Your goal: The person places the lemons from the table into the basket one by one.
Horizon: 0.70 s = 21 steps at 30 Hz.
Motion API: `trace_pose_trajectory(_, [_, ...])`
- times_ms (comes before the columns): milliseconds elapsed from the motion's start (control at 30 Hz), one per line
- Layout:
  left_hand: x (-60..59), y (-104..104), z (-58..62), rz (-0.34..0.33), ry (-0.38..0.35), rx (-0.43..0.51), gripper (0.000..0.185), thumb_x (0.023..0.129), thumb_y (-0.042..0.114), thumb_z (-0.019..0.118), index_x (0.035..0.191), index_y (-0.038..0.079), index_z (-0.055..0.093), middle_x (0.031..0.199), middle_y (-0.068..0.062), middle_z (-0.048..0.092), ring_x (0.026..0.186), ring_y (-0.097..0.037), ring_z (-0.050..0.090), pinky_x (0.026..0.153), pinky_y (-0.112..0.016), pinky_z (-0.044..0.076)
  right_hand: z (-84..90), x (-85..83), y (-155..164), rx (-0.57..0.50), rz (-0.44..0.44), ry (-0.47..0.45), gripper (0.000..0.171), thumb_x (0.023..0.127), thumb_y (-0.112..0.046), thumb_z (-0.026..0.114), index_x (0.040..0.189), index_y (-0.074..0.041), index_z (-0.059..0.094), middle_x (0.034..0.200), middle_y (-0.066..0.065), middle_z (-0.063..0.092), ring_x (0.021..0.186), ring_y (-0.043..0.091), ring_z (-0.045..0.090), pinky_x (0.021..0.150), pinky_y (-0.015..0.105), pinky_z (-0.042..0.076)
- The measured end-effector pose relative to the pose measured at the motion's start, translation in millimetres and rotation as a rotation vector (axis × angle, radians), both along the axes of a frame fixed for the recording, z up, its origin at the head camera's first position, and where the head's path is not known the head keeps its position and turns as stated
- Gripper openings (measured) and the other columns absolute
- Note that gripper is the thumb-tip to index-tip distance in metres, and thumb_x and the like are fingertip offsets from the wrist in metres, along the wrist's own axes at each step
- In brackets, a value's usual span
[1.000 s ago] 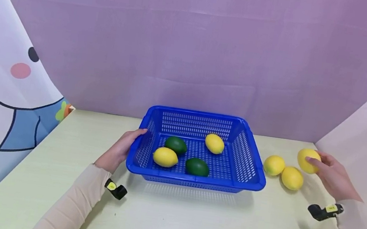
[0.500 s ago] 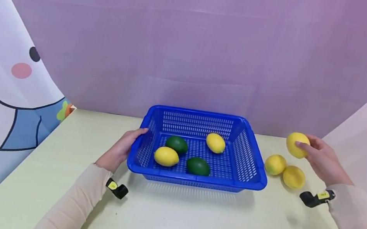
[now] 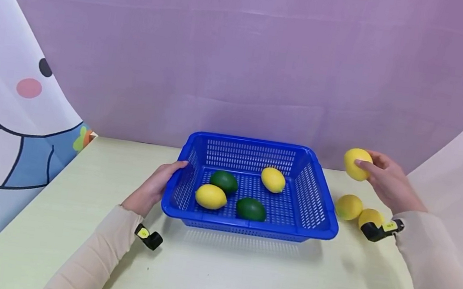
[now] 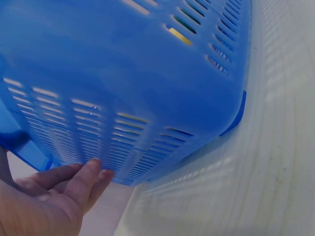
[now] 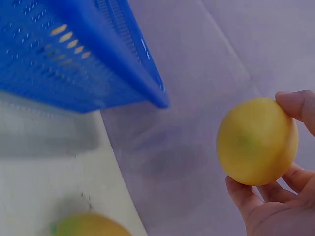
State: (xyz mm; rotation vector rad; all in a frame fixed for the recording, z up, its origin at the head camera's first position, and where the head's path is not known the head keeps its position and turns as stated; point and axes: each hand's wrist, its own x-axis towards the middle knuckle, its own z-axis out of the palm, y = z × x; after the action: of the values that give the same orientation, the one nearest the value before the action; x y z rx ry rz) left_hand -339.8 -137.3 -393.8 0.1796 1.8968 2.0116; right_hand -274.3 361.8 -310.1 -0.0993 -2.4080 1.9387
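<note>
The right hand (image 3: 388,184) is gripping 1 yellow lemon (image 3: 356,164) between thumb and curled fingers, holding it in the air to the right of the blue basket (image 3: 315,210), above 2 more lemons (image 3: 348,207) lying on the desk (image 3: 239,279). The left hand (image 3: 154,188) is resting with relaxed, fairly straight fingers against the basket's left wall, gripping nothing. Inside the basket 2 yellow lemons (image 3: 210,196) and 2 green ones (image 3: 251,209) are lying apart.
</note>
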Motion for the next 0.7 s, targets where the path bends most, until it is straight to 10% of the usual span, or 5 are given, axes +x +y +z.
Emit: trace_pose_trajectory(700, [0.6,-1.3,0.3,-0.007,0.001,0.003,0.061,0.099,0.039,0.043,0.14,-0.006,0.032,0.1,-0.006,0.066,0.083,-0.015,0.067,0.073,-0.028,0.056,7.6,-24.3,-54.3,0.022,0.027,0.011,0.076,0.089,-0.036,0.063,0.145,-0.002,0.025,0.121,-0.001,0.042,0.104,0.012,0.047,0.083,0.016,0.046])
